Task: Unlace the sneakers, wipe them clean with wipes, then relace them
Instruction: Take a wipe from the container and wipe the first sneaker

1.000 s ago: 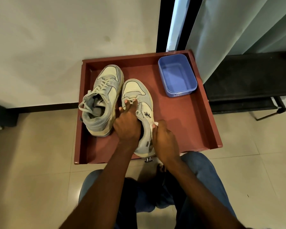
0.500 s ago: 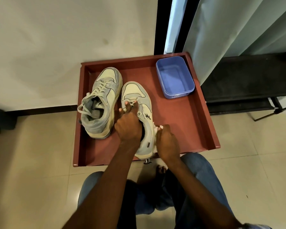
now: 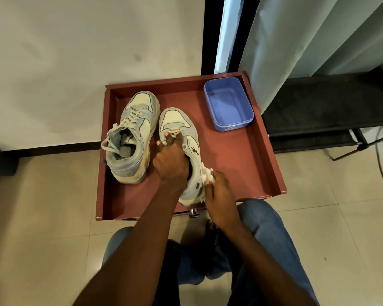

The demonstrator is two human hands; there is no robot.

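Two pale grey-and-cream sneakers stand in a reddish-brown tray [image 3: 261,164]. The left sneaker [image 3: 133,138] is laced and stands free, toe pointing away from me. My left hand [image 3: 170,160] lies over the top of the right sneaker [image 3: 177,122], fingers on its tongue, holding it down. My right hand [image 3: 217,188] presses a crumpled white wipe [image 3: 207,174] against that sneaker's right side near the heel. The right sneaker's opening and laces are mostly hidden under my left hand.
A shallow blue plastic tub [image 3: 228,107] sits in the tray's far right corner. The tray rests on a tiled floor against a white wall [image 3: 86,51]. A curtain [image 3: 307,40] and a dark stand [image 3: 329,111] are to the right. My knees in jeans [image 3: 263,228] are just below the tray.
My right hand with the wipe has slid back along the right sneaker's side toward the heel. My left hand has stayed on top of the sneaker.
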